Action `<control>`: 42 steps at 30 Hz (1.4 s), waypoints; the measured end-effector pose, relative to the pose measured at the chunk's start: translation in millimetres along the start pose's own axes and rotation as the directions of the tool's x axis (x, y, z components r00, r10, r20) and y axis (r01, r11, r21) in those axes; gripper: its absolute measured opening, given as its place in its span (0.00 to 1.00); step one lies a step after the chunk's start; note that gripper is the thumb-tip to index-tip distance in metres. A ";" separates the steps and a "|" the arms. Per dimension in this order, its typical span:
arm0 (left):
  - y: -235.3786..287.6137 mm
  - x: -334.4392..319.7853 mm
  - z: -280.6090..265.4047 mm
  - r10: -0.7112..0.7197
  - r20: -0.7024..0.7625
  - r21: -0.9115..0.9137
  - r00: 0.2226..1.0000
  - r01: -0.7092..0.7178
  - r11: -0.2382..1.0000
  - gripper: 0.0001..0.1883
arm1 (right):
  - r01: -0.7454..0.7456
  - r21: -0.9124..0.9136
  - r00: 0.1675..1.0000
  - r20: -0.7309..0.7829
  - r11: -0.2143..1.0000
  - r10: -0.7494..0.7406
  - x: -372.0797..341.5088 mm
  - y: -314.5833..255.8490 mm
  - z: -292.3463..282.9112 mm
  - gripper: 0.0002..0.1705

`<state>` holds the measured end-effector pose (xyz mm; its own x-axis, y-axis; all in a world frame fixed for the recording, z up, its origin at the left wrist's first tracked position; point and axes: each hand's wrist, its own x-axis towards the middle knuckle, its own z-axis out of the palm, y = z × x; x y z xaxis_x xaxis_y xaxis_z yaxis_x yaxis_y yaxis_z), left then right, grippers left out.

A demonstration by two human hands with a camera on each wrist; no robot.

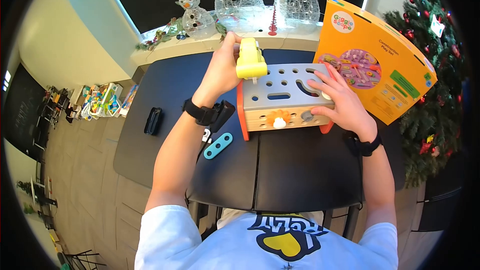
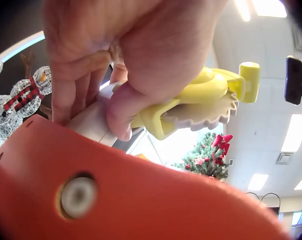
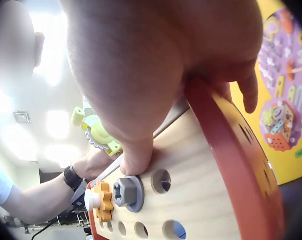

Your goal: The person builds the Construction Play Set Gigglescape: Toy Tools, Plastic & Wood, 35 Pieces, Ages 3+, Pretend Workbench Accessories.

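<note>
- Above the left end of the toy workbench (image 3: 201, 185), my left grip (image 1: 224, 70) has thumb and fingers closed on the yellow toy saw (image 1: 251, 61); the saw sits on that hand's inner side, facing the workbench.
- From the head view I read the saw's long axis as roughly away from the person, across the workbench's left-to-right length. Fingers hide its underside, so I can't tell whether it touches the silver top (image 1: 275, 89).
- I judge the coming move turns on the saw against that left edge: most of the silver top lies to its right and lower, with the red left panel (image 1: 240, 110) below. The left grip is the nearer by far.
- My right grip (image 1: 342, 100) is splayed over the opposite end, thumb against the wooden front beside the grey bolt (image 3: 126, 192), fingers laid across rather than curled round it.
- Tight side: the orange box (image 1: 365, 26) stands close by the right end, and the orange gear (image 3: 105, 202) juts from the front.
- Most room: the desk (image 1: 300, 170) toward the person; leftward I'd mind the teal strip (image 1: 223, 141) and black case (image 1: 153, 121).
</note>
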<state>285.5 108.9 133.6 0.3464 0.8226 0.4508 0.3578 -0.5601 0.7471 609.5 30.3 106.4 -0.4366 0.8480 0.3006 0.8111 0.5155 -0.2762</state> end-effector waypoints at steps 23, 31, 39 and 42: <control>-58.2 -194.3 -56.8 -0.332 0.091 0.607 0.939 0.212 0.766 0.11 | 0.086 0.063 0.995 0.046 0.994 -0.089 -5.3 15.7 -18.8 0.39; -43.7 -181.3 -49.1 -0.243 0.024 0.442 0.970 0.208 0.872 0.09 | 0.101 0.148 0.995 0.010 0.984 -0.104 -7.6 16.2 -16.2 0.37; -25.7 -133.0 1.7 -0.020 -0.201 0.218 0.979 0.064 0.974 0.08 | 0.116 0.174 0.993 -0.010 0.978 -0.116 -9.1 13.0 -14.1 0.36; -27.7 -125.0 14.3 -0.014 -0.208 0.295 0.978 0.076 0.952 0.09 | 0.092 0.199 0.996 -0.010 0.976 -0.092 -12.7 13.7 -13.0 0.37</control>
<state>244.7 20.2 49.5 0.1535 0.8325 0.5323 0.6234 -0.4996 0.6015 631.2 25.0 110.7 -0.5053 0.7958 0.3337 0.6738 0.6054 -0.4236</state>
